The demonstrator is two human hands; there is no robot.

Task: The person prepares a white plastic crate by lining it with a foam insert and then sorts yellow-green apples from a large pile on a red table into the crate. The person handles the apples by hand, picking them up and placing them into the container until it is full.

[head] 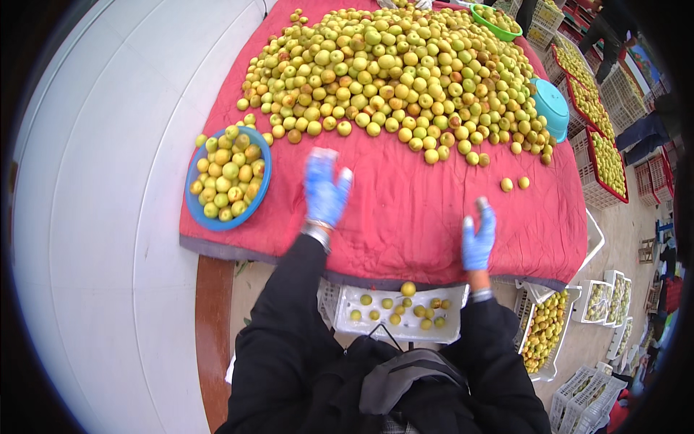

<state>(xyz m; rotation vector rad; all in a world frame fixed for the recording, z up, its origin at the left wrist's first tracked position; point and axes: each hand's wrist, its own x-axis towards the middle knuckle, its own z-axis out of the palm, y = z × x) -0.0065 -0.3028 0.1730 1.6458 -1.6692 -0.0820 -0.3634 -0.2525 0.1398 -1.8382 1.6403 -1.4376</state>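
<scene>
A large heap of small yellow-green fruits (379, 70) covers the far part of a red quilted cloth (390, 217). My left hand (327, 190), in a blue glove with pale fingertips, is blurred and empty over the cloth, just below the heap, fingers apart. Right of it, my right hand (479, 236), gloved alike, is over the cloth near the front edge, thumb and fingers apart, holding nothing. Two loose fruits (506, 185) lie beyond it. A blue basin (192, 209) full of fruits stands at the left. Below the cloth's front edge, a white-lined crate (398, 333) holds several fruits; one fruit (408, 288) shows at its far edge.
A turquoise basin (552, 111) and a green basin of fruits (496, 30) sit at the cloth's right side. Crates of fruit (610, 168) line the floor at right, with another crate (547, 331) near my right arm. A pale wall or panel (108, 190) bounds the left. Other people stand at upper right.
</scene>
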